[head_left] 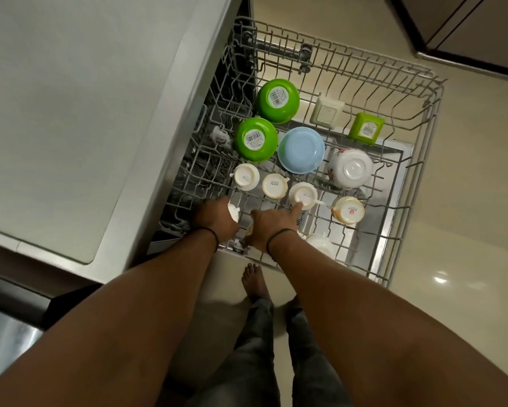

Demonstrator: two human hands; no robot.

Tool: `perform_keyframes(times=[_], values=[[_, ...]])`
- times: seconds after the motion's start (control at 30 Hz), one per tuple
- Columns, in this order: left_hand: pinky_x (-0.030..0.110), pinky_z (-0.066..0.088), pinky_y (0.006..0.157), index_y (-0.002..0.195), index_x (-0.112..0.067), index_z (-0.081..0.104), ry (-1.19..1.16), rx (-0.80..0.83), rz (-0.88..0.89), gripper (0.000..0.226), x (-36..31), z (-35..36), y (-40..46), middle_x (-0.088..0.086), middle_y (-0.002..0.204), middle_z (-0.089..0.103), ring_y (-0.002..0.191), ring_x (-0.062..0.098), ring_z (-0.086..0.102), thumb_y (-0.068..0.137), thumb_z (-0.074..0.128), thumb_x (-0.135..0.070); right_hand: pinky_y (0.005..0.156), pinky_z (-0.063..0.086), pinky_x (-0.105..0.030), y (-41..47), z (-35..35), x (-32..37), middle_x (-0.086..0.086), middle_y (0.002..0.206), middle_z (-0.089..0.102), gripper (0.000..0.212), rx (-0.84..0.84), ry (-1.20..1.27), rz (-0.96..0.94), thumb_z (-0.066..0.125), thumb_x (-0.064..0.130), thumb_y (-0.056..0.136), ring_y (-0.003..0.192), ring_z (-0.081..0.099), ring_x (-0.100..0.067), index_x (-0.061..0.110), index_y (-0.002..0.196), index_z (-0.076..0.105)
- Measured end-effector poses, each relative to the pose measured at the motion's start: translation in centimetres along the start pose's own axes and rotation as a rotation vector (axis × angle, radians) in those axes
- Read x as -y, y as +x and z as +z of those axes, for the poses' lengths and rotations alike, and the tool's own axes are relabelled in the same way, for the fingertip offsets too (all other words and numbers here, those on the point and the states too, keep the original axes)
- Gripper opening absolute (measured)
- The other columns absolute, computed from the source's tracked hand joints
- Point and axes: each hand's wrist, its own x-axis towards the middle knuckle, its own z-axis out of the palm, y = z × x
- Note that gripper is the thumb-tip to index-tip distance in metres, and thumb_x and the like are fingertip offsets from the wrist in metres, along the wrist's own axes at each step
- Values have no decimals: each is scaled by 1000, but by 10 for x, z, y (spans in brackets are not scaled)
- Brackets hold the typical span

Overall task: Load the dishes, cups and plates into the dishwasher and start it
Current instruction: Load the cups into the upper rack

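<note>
Cups, four of them [246, 176], stand upside down in the pulled-out wire rack [417, 183], behind them two green bowls [257, 139], one blue bowl [301, 149] and one white flowered bowl [350, 168]. Two small square containers [365, 127] sit further back. The left hand [214, 217] pinches something white at the rack's near edge; the right hand [271, 224] has its forefinger stretched out touching a cup.

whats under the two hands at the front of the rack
A white cup shows between the left hand and right hand, and another pale cup sits just right of the right wrist. The hands cover the rest of the rack there, so more cannot be told.
</note>
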Motion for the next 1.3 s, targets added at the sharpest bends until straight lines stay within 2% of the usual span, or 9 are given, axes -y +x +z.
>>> perform_keyframes(times=[0.23, 0.33, 0.5, 0.8, 0.93, 1.03, 1.13, 1.2, 1.3], values=[[47, 44, 96, 128, -18, 52, 74, -97, -223, 57, 6, -10, 0, 20, 127, 55, 119, 40, 51, 75, 72, -31, 105, 11, -72, 2, 8, 13, -7, 110, 65, 59, -93, 76, 71, 58, 65, 77, 108, 58, -35, 28, 122, 51], [47, 42, 98, 132, -17, 49, 82, -77, -246, 60, 9, -10, 5, 21, 129, 54, 121, 41, 49, 78, 71, -29, 103, 23, -61, 5, 7, 20, -2, 98, 67, 52, -170, 102, 34, 57, 65, 77, 99, 62, -31, 29, 114, 51], [45, 45, 99, 133, -18, 51, -1, -52, -258, 61, 13, -10, 13, 18, 131, 55, 123, 40, 51, 78, 74, -27, 70, 42, -35, 17, 4, 20, -6, 100, 68, 52, -248, 319, -45, 63, 63, 77, 94, 65, -29, 23, 109, 54], [41, 49, 94, 118, -18, 63, -181, -147, -260, 44, 24, -3, 19, 18, 119, 64, 109, 39, 59, 79, 67, -37, 73, 47, -36, 19, 11, 31, -10, 104, 66, 40, -280, 417, -39, 57, 43, 90, 98, 64, -33, 17, 120, 50], [41, 48, 91, 119, -25, 61, -114, -128, -247, 47, 25, -4, 15, 15, 122, 62, 111, 39, 58, 76, 67, -44, 74, 44, -36, 15, 13, 20, -10, 111, 66, 46, -238, 467, -46, 58, 48, 91, 102, 62, -32, 19, 125, 49], [46, 42, 95, 125, -20, 55, 29, -131, -210, 54, 19, -7, 5, 19, 127, 55, 118, 41, 51, 76, 71, -37, 77, 45, -37, 6, 15, 3, -10, 111, 67, 40, -283, 462, -26, 53, 47, 93, 102, 62, -34, 19, 121, 52], [47, 36, 97, 117, -10, 55, 160, -323, -118, 46, -10, -13, -18, 21, 125, 51, 118, 41, 45, 73, 69, -18, 73, 45, -37, -8, 13, -24, -14, 103, 68, 27, -376, 466, 7, 50, 36, 95, 97, 63, -36, 15, 110, 58], [46, 37, 90, 103, -9, 58, 205, -420, 43, 39, -35, -11, -30, 20, 112, 55, 106, 39, 49, 67, 66, -17, 71, 44, -36, -21, 13, -48, -15, 102, 67, 24, -411, 427, 66, 48, 31, 94, 95, 63, -37, 13, 107, 59], [44, 39, 85, 103, -12, 59, 213, -337, 291, 37, -69, 1, -44, 15, 106, 57, 100, 37, 51, 69, 66, -26, 71, 43, -36, -36, 18, -78, -15, 107, 65, 26, -381, 408, 175, 50, 30, 91, 98, 61, -37, 13, 109, 58]])
